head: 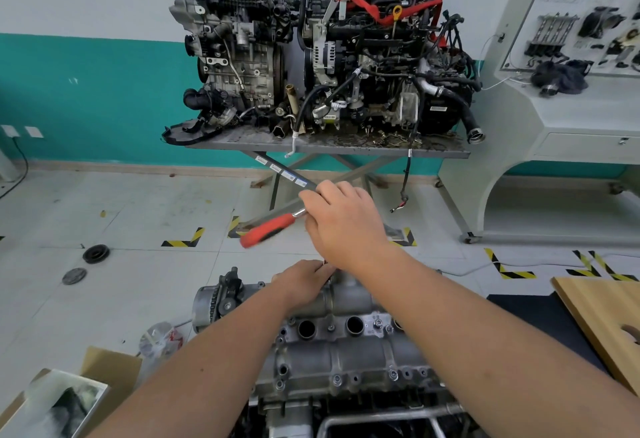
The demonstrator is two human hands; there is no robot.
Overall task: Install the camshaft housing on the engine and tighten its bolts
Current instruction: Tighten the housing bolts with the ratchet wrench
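camshaft housing [332, 347] sits on engine [346, 399] at bottom centre. left hand [304, 281] on housing's far end; right hand [346, 226] above and behind it, holding ratchet [273, 226] whose handle sticks out left. cardboard box [69, 399] on floor left of engine, wooden board [602, 319] right. two engines [311, 49] side by side on tabletop [329, 146] behind, against wall; display panel [585, 21] right of them.
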